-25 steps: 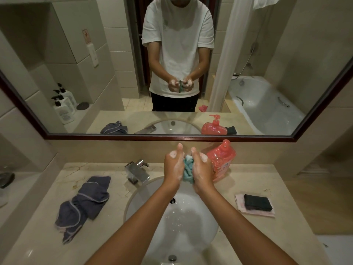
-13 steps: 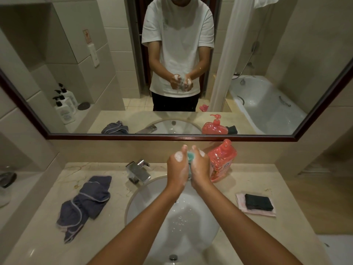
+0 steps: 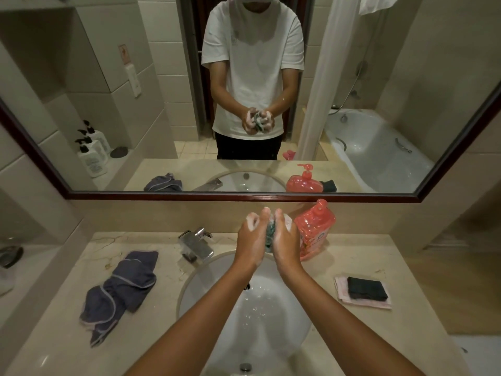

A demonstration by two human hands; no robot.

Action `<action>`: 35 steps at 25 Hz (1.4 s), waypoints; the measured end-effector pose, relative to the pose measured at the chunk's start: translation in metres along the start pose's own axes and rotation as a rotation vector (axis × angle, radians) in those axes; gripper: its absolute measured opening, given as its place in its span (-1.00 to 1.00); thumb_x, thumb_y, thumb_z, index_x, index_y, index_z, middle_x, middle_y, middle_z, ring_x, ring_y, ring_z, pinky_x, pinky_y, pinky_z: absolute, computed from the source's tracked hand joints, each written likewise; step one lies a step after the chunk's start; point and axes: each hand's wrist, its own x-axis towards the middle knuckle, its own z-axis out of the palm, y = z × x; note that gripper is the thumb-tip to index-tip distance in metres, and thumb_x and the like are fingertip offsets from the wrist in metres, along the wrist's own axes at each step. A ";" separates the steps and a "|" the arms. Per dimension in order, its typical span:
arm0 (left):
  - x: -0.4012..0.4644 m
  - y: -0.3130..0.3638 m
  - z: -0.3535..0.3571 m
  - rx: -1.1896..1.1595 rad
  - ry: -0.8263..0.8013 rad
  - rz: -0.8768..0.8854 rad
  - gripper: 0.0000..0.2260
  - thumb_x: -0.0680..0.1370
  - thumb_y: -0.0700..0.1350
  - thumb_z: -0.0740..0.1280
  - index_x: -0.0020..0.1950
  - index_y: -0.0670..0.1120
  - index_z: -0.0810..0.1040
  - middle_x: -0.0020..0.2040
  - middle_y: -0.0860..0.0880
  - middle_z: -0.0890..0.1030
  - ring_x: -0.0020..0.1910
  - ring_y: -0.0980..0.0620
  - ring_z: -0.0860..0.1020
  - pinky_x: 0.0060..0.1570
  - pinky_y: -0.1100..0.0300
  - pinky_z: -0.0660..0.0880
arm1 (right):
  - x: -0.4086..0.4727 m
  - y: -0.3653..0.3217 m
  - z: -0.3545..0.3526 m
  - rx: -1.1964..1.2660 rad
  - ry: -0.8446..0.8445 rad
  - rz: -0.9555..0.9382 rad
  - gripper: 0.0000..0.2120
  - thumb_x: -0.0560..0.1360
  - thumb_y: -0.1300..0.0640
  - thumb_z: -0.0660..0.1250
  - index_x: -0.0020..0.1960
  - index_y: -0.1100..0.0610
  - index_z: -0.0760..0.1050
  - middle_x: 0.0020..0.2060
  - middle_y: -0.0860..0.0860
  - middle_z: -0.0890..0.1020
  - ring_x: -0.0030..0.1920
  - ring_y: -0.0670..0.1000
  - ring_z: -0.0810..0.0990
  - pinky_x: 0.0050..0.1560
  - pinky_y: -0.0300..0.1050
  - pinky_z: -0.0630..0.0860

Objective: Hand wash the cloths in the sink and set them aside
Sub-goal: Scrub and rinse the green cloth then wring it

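Over sink (image 3: 189, 289), both hands' (image 3: 268, 234) grip clamping cloth (image 3: 270, 232)

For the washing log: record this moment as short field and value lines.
left hand: soapy, curled round teal cloth
right hand: soapy, curled round the same cloth
where: above the sink
sink: suds in the bowl
tap: no water seen running
grey cloth: crumpled on counter, left of sink
dark cloth: folded on pink cloth, right of sink
soap bottle: upright behind right hand
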 end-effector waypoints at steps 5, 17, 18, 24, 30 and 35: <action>0.000 0.000 0.001 -0.006 0.149 0.084 -0.72 0.72 -0.01 0.14 -0.13 -0.02 0.52 -0.22 0.05 0.59 -0.21 0.12 0.58 -0.14 0.18 0.50 | 0.006 -0.001 0.002 0.124 0.077 0.095 -0.74 0.66 0.08 0.21 -0.18 -0.02 0.54 -0.23 0.00 0.65 -0.12 0.06 0.66 -0.13 -0.14 0.57; 0.005 0.005 0.003 -0.099 0.113 0.009 -0.62 0.71 0.02 0.16 -0.30 -0.02 0.44 -0.42 0.08 0.50 -0.38 0.13 0.50 -0.24 0.15 0.45 | 0.002 0.005 0.004 -0.007 0.018 0.001 -0.68 0.64 0.02 0.29 -0.28 0.05 0.51 -0.44 -0.07 0.63 -0.34 -0.09 0.64 -0.24 -0.04 0.58; 0.003 0.004 0.003 -0.099 0.095 0.008 -0.60 0.71 0.05 0.17 -0.32 0.02 0.45 -0.42 0.08 0.51 -0.37 0.11 0.50 -0.24 0.14 0.46 | 0.003 0.006 0.002 -0.029 0.042 -0.061 -0.67 0.64 0.04 0.29 -0.30 0.04 0.48 -0.46 -0.07 0.61 -0.37 -0.11 0.61 -0.26 -0.03 0.55; 0.001 0.003 0.004 0.017 0.151 0.081 -0.59 0.68 -0.02 0.25 -0.39 0.01 0.40 -0.49 0.12 0.45 -0.46 0.18 0.40 -0.39 0.21 0.35 | 0.007 0.004 0.001 0.044 0.081 -0.055 -0.76 0.68 0.01 0.19 -0.14 0.03 0.45 -0.30 -0.04 0.58 -0.21 0.00 0.60 -0.10 0.03 0.54; -0.002 0.001 0.005 0.090 0.106 0.134 -0.57 0.70 -0.04 0.22 -0.39 0.04 0.38 -0.53 0.18 0.44 -0.50 0.25 0.38 -0.40 0.29 0.32 | 0.007 -0.010 -0.001 0.053 0.011 0.093 -0.68 0.69 -0.09 0.09 -0.10 0.02 0.49 -0.26 0.03 0.59 -0.20 0.02 0.62 -0.07 0.05 0.57; 0.008 0.001 0.003 0.109 0.108 0.119 -0.54 0.71 -0.01 0.20 -0.42 0.00 0.35 -0.55 0.10 0.41 -0.51 0.18 0.37 -0.43 0.23 0.34 | 0.002 -0.008 0.002 -0.073 0.014 0.060 -0.60 0.69 0.00 0.16 -0.28 0.05 0.50 -0.47 -0.07 0.54 -0.42 -0.08 0.53 -0.40 -0.22 0.41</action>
